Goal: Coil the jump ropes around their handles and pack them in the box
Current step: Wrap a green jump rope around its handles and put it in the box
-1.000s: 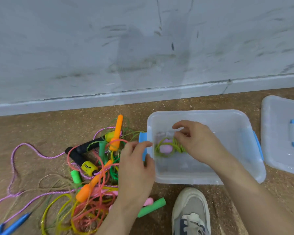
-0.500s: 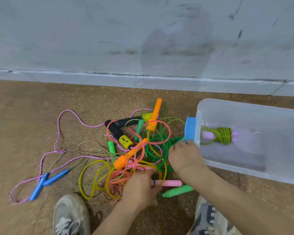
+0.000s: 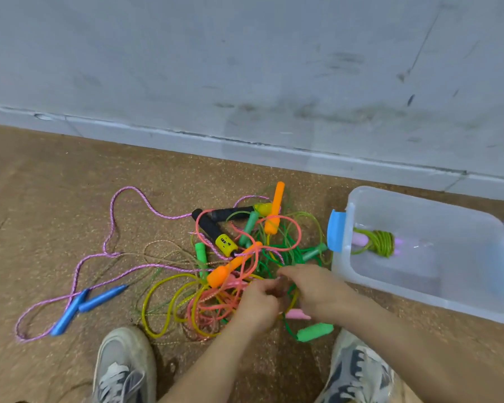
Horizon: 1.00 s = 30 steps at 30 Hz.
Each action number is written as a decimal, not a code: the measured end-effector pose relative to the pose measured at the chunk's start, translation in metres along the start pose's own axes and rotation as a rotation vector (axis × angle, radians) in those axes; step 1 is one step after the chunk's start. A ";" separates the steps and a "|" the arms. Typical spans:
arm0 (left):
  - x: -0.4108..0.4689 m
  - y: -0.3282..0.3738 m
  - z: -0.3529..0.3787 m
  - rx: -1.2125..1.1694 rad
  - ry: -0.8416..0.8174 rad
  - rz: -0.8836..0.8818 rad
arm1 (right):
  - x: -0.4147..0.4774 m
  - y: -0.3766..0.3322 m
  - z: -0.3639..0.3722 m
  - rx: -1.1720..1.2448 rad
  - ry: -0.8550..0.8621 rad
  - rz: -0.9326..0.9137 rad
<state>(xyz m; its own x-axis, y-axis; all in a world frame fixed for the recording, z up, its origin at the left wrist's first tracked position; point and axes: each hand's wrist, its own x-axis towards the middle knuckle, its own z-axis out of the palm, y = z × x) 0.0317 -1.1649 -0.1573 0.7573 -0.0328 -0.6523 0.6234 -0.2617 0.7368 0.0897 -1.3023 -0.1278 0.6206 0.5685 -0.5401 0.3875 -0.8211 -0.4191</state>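
1. The left hand [image 3: 256, 305] and right hand [image 3: 317, 289] meet in a motion smear. Their fingertips seem curled, yet what they hold cannot be told.
2. The short pink plastic handle [image 3: 298, 315] is half hidden beneath the right wrist.
3. The clear plastic storage box [image 3: 419, 202] loses its right end to the picture's edge.
4. Inside it, the coiled green rope with pale pink handles [image 3: 380, 242] blurs behind the cloudy wall.
5. Both grey sneakers [image 3: 122, 365] are cut off at the bottom edge.

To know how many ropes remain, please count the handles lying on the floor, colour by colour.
Orange handles: 2
Black handles: 2
Blue handles: 2
Green handles: 4, in two shades
Pink handle: 1 plainly seen; another may be hidden
Total: 11
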 end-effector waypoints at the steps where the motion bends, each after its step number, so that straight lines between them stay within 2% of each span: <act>1: -0.006 0.013 -0.013 -0.036 -0.002 0.022 | -0.006 -0.004 -0.015 0.014 0.069 -0.032; 6: -0.073 0.142 -0.116 0.176 0.050 0.344 | -0.032 -0.036 -0.122 0.085 0.377 -0.057; 9: -0.146 0.218 -0.168 0.007 0.103 0.569 | -0.056 -0.071 -0.179 0.255 0.438 -0.107; 11: -0.200 0.258 -0.192 -0.249 0.128 0.728 | -0.078 -0.111 -0.213 0.461 0.359 -0.199; 13: -0.252 0.294 -0.207 -0.457 0.130 0.844 | -0.104 -0.162 -0.240 0.551 0.179 -0.312; 16: -0.315 0.327 -0.220 -0.637 0.142 0.992 | -0.134 -0.230 -0.256 0.496 -0.113 -0.471; 18: -0.344 0.334 -0.236 -0.769 0.246 1.070 | -0.145 -0.252 -0.253 0.402 -0.243 -0.443; 20: -0.369 0.328 -0.266 -0.890 0.432 1.119 | -0.155 -0.253 -0.251 0.212 -0.123 -0.345; 22: -0.379 0.309 -0.302 -0.840 0.708 1.056 | -0.167 -0.240 -0.255 0.182 0.155 -0.198; 24: -0.372 0.278 -0.325 -0.413 0.985 0.797 | -0.181 -0.234 -0.264 0.519 0.411 -0.147; 25: -0.361 0.260 -0.329 -0.131 1.013 0.621 | -0.189 -0.239 -0.271 0.688 0.501 -0.182; 26: -0.349 0.244 -0.326 0.115 0.944 0.485 | -0.197 -0.249 -0.279 0.796 0.573 -0.233; 27: -0.340 0.233 -0.316 0.254 0.821 0.436 | -0.204 -0.263 -0.289 0.856 0.618 -0.291; 28: -0.336 0.229 -0.300 0.252 0.675 0.480 | -0.210 -0.281 -0.299 0.880 0.633 -0.360; 30: -0.338 0.236 -0.260 -0.007 0.336 0.736 | -0.220 -0.320 -0.314 0.855 0.625 -0.479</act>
<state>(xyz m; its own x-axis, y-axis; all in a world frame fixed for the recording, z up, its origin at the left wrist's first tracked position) -0.0262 -0.9652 0.2836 0.9913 0.0981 0.0876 -0.0569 -0.2800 0.9583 0.0428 -1.1802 0.3541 0.8556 0.4918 0.1614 0.2347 -0.0908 -0.9678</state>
